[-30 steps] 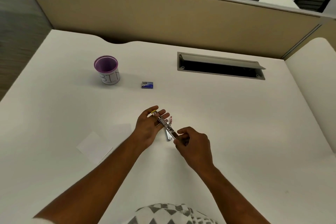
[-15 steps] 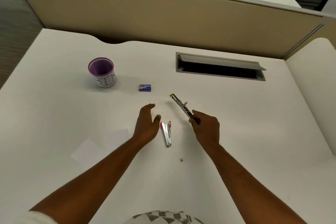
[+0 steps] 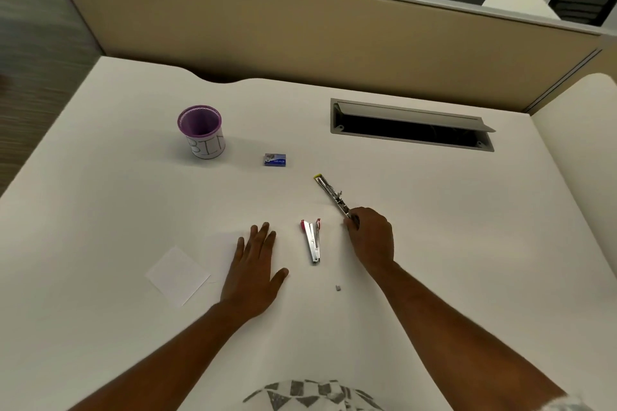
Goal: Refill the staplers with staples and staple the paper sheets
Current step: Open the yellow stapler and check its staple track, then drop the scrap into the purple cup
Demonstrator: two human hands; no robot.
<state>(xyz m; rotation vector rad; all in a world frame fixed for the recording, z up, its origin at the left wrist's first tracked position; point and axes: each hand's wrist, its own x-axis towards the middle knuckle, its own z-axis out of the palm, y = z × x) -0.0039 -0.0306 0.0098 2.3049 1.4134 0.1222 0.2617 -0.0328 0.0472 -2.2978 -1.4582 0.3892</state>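
My right hand (image 3: 370, 237) grips the near end of a slim metal stapler with a yellow tip (image 3: 330, 193), which points up and to the left over the desk. A second stapler with red ends (image 3: 312, 240) lies on the desk between my hands. My left hand (image 3: 255, 267) rests flat on the desk, fingers spread, holding nothing, a little left of the red stapler. A small blue staple box (image 3: 275, 159) sits farther back. White paper sheets (image 3: 178, 275) lie to the left of my left hand. A tiny strip of staples (image 3: 338, 288) lies near my right forearm.
A purple cup labelled BIN (image 3: 202, 132) stands at the back left. An open cable hatch (image 3: 410, 125) is sunk in the white desk (image 3: 467, 227) at the back right. A beige partition (image 3: 334, 37) closes off the far edge.
Both hands held the yellow-tipped stapler together a second ago. My left hand let go and settled flat on the desk; my right hand carried the stapler right and away.
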